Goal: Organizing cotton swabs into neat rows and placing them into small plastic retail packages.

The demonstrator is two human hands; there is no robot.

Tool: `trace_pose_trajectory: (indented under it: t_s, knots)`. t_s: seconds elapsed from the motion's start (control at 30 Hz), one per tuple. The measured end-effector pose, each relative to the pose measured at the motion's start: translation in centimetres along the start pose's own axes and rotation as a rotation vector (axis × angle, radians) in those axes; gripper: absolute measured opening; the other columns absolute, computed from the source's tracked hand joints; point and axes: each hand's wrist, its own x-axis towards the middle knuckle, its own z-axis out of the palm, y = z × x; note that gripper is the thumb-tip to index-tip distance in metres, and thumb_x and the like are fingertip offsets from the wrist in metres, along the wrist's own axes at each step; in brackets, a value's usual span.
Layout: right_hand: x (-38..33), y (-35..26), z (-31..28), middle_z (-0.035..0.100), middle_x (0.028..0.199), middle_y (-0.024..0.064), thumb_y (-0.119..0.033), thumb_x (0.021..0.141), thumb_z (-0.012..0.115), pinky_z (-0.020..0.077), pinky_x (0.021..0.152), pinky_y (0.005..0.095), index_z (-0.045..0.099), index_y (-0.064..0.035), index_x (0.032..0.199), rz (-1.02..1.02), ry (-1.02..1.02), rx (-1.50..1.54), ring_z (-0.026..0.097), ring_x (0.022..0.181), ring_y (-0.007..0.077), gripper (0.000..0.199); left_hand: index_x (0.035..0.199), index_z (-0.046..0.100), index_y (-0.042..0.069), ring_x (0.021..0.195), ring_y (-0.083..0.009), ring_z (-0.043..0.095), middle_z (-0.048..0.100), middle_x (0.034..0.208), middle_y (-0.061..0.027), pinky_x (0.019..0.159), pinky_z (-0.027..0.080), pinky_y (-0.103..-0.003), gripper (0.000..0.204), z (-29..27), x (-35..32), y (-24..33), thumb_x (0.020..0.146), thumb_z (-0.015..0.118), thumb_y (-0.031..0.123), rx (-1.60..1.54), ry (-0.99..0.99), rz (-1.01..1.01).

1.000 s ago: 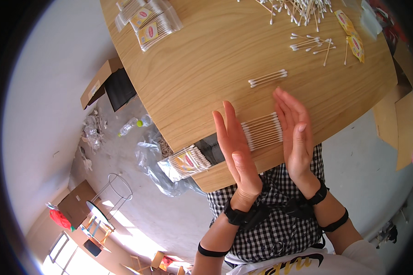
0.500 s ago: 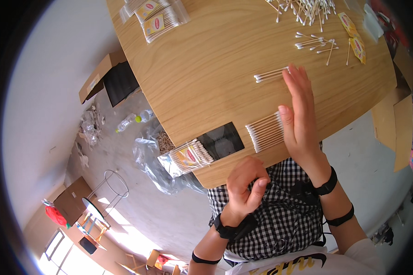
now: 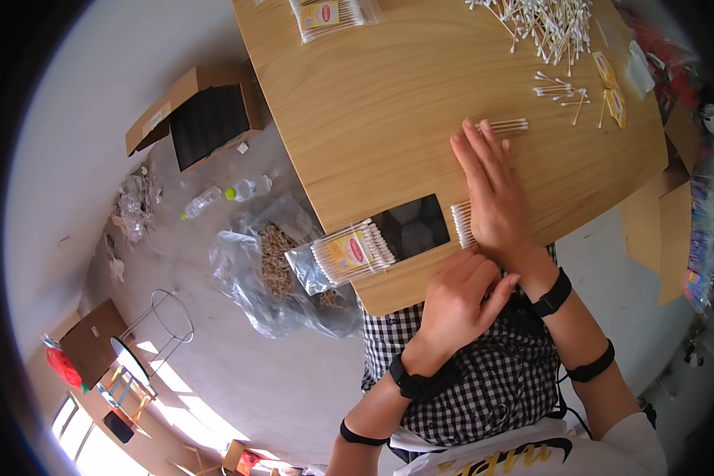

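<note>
My right hand [image 3: 496,190] is open, its fingers stretched and held close together, above an even row of cotton swabs [image 3: 461,222] near the table's front edge. It hides most of that row. Beyond its fingertips lies a small group of cotton swabs [image 3: 512,125]. Close by the right wrist is my left hand [image 3: 460,301], fingers bent, thumb held apart, with nothing visible in it; its fingertips are partly hidden. Left of the row, a banded bundle of cotton swabs with a yellow label [image 3: 353,250] lies beside a black rectangular patch [image 3: 411,226] on the table.
A big heap of cotton swabs [image 3: 551,28], some loose ones [image 3: 563,89] and yellow labels [image 3: 613,107] lie at the far right. Bagged swabs [image 3: 325,16] are at the far left. A plastic bag [image 3: 246,278], bottles [image 3: 250,188] and an open carton [image 3: 194,111] stand on the floor.
My right hand has shifted left over the swab row, covering more of it. My left hand has moved right, up to the right wrist. The whole view has also shifted somewhat.
</note>
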Motion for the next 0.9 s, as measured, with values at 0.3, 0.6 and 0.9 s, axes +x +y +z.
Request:
trace_pose_trajectory:
  t_s: [0.3, 0.6, 0.9]
  knots:
    - [1.7, -2.3, 1.3, 0.037, 0.154, 0.012, 0.005, 0.088, 0.044, 0.0267, 0.119, 0.0463, 0.042, -0.004, 0.145, -0.026, -0.04, -0.081, 0.031, 0.145, 0.0281, 0.057, 0.106, 0.058, -0.002, 0.097, -0.0277, 0.058, 0.063, 0.102, -0.0141, 0.091, 0.045, -0.038, 0.017, -8.9, -1.2, 0.1, 0.094, 0.06, 0.009, 0.08, 0.853, -0.176]
    - [3.3, -4.1, 3.1, 0.036, 0.154, 0.014, 0.007, 0.088, 0.045, 0.0273, 0.118, 0.0466, 0.042, -0.0026, 0.145, -0.114, -0.024, -0.082, 0.03, 0.145, 0.0292, 0.058, 0.097, 0.06, 0.0, 0.078, -0.0285, 0.062, 0.063, 0.083, -0.0132, 0.071, 0.048, -0.037, 0.025, -11.9, 1.2, -2.8, 0.098, 0.06, 0.025, 0.478, 0.596, -0.499]
    - [3.6, -5.4, 3.1, 0.038, 0.152, 0.016, 0.003, 0.088, 0.047, 0.0304, 0.117, 0.0463, 0.041, 0.0003, 0.144, -0.133, -0.042, -0.058, 0.033, 0.143, 0.0302, 0.057, 0.085, 0.065, -0.007, 0.057, -0.0112, 0.043, 0.056, 0.06, -0.0082, 0.053, 0.04, -0.031, 0.043, -10.1, 1.6, -4.9, 0.103, 0.053, 0.03, 0.358, 0.646, -0.554]
